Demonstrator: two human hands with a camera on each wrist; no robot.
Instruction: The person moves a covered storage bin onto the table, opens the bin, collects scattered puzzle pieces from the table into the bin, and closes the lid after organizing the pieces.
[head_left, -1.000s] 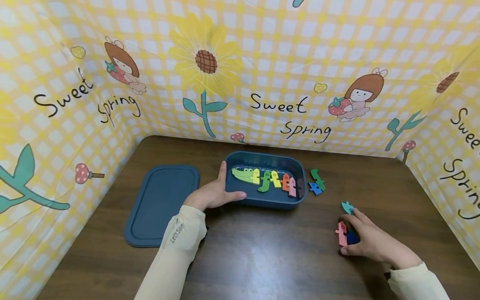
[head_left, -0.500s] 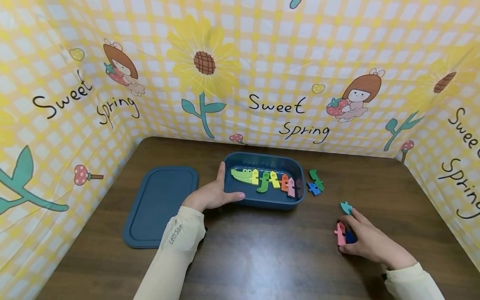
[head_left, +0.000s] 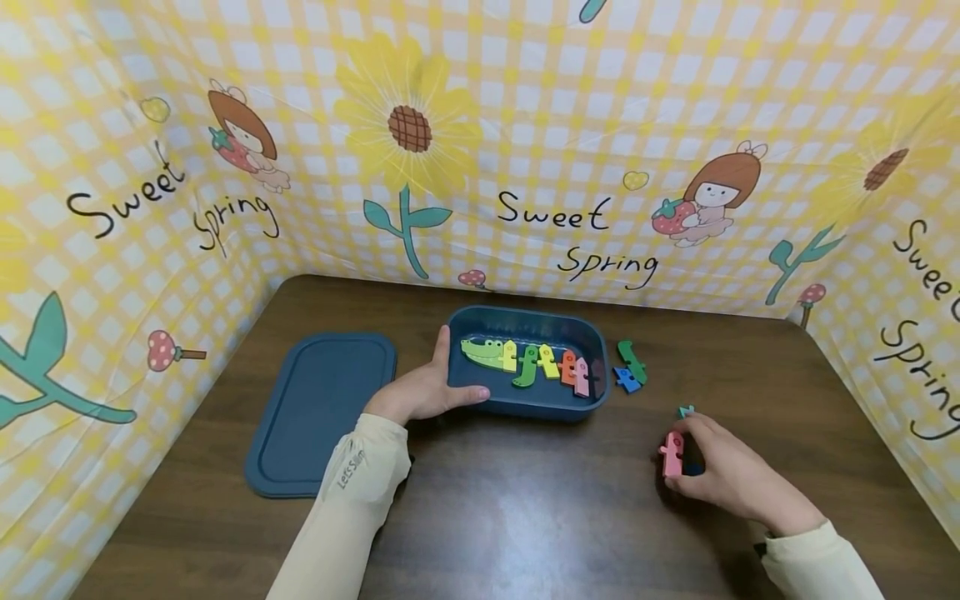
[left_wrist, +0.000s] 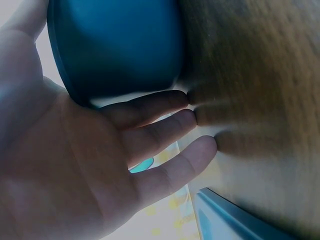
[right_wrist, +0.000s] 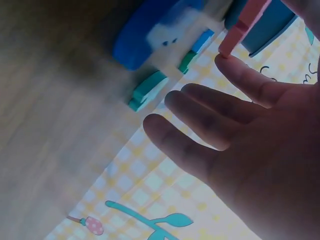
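Slate-blue and flat, the lid (head_left: 322, 417) lies at the left of the brown table (head_left: 570, 517); it looks stiff and light, best lifted by an edge. Next, the left hand (head_left: 420, 390) braces the left end of the matching box (head_left: 536, 407), fingers straight along the wall, thumb at the near rim; probably plastic, the box may slide easily without that support. Inside lie a crocodile-head piece (head_left: 482, 353) and other puzzle pieces. Just right of it sit a curved green piece (head_left: 632, 362) and a bright blue piece (head_left: 628, 379). Farther right and nearer, the right hand (head_left: 731, 468) pinches a pink puzzle piece (head_left: 672, 455) between thumb and forefinger, other fingers extended. Apparently light, rigid and smooth, it suits a grip across its body; the small knob looks weaker. Beyond is a teal piece (right_wrist: 149, 89).
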